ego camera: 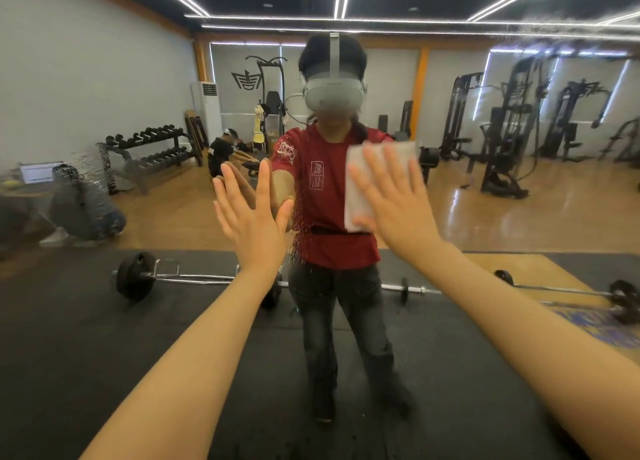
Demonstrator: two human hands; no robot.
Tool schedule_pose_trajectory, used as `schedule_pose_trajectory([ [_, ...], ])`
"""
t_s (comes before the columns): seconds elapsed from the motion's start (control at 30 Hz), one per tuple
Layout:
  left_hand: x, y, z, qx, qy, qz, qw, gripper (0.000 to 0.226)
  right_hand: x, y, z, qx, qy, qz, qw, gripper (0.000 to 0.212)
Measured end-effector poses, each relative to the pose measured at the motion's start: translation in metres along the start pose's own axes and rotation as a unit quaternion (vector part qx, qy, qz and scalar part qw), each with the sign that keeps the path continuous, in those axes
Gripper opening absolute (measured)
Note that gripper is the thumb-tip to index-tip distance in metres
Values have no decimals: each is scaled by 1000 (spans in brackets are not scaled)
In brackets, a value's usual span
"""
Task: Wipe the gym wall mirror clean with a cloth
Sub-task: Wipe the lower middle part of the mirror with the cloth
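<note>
The wall mirror (485, 200) fills the view and reflects the gym and a person in a red shirt. My right hand (394, 200) lies flat with straight fingers, pressing a pale grey cloth (360, 182) against the glass at chest height. My left hand (251, 210) is flat on the mirror beside it, fingers straight and spread, meeting its own reflection. Streaks of small droplets (294, 231) run down the glass between the two hands. More droplet patches (86, 168) sit at the left and along the upper right.
Everything else is reflection: a barbell (180, 276) on black floor mats, a second barbell (571, 293) at the right, a dumbbell rack (152, 148) at the left, weight machines (512, 130) at the right, and a crouching person (221, 151) in the background.
</note>
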State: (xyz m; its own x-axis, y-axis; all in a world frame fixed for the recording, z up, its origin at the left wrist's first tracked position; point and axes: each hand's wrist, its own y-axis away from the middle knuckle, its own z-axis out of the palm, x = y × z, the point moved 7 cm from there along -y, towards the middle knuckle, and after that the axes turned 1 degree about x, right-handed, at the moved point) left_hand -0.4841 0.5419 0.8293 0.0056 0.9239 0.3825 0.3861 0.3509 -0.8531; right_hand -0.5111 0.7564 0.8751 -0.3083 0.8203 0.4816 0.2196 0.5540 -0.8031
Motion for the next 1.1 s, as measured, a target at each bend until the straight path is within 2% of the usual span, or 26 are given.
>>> schedule_pose_trajectory([
  [0.07,1,0,0,1,1,1,1000,65,21,-23,-9,3,-32,65,997,93],
  [0.2,0,0,1,8,0,2,1000,64,17,-21,-5,-7,-25,76,997,88],
  [0.37,2,0,0,8,10,-3,1000,64,-54,67,35,-52,2,-2,999,104],
  [0.47,1,-1,-1,4,12,-1,1000,64,-82,125,57,-80,24,2,997,107],
  [0.6,2,-1,-2,9,0,-3,1000,63,-72,115,51,-61,22,-9,998,102],
  [0.73,1,-1,-1,18,-4,-3,1000,63,-35,57,25,-22,-6,110,994,96],
  [0.83,0,0,-1,14,-7,-4,1000,63,-30,40,19,-19,-7,157,987,98],
  [0.93,1,0,-1,12,2,-7,1000,62,-49,64,35,-30,-4,133,991,106],
  [1.03,0,6,0,3,17,2,1000,64,-74,120,59,-59,15,84,995,118],
  [1.1,-8,20,3,-12,36,10,999,66,-85,152,69,-78,12,78,994,120],
])
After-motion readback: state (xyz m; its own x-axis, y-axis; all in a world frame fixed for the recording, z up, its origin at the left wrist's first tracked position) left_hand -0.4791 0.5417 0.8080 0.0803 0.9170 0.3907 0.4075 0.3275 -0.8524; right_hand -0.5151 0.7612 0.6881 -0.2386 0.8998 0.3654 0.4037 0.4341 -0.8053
